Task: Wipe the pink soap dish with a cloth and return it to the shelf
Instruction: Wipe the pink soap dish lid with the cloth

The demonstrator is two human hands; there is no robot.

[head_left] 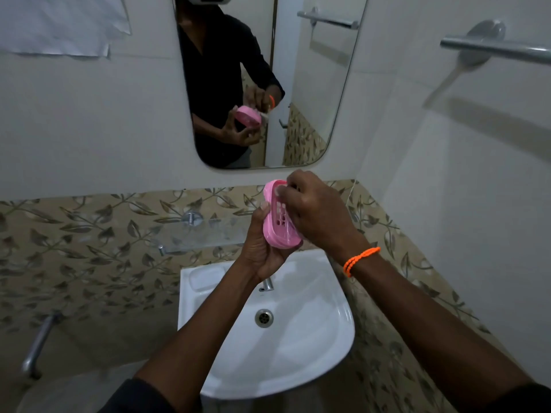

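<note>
Overhead, left hand (262, 248) holds pink soap dish (275, 222); right hand (316, 210) seemingly wiping.

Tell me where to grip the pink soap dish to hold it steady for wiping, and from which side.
Grip the soap dish across its long rims from the underside, as the left hand does now: thumb on the near-left rim, fingers behind. It is tilted with the slotted inner face towards the right hand, so this probably keeps that face free for wiping.
</note>
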